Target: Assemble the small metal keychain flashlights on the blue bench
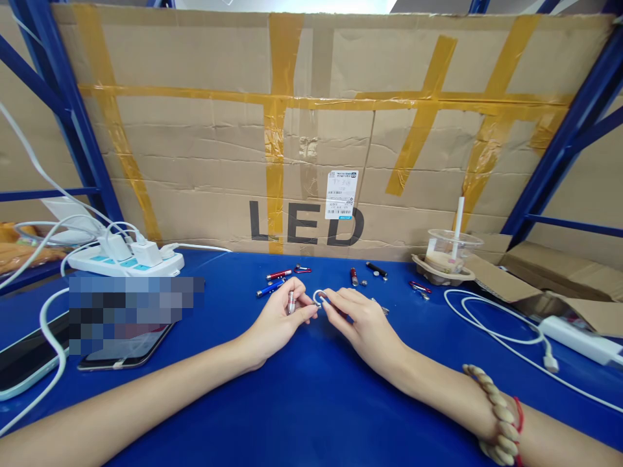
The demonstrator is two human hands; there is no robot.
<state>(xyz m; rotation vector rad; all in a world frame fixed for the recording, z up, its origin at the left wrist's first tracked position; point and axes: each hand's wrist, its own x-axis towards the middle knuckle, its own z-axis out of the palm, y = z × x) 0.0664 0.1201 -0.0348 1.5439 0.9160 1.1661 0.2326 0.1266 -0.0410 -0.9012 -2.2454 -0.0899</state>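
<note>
- Blue tabletop underneath. Holding what?
- Left hand: curled around a silvery metal tube. Right hand: apparently pinching a curved pale ring, just beside the left hand.
- Handling how?
- Probably light, stiff, smooth enough to slip. Best held mid-barrel; for the ring, by its rim. Beyond: a blue pen-like tube, a red tube, then an LED-marked cardboard box.

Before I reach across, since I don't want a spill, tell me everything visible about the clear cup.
The clear cup looks like plastic, with a wide round top and a white straw rising nearly upright. Pale brown contents sit low inside. It stands upright in a brownish molded holder on the blue table, beside a cardboard box. Only straw, contents and holder appear to touch it.
</note>
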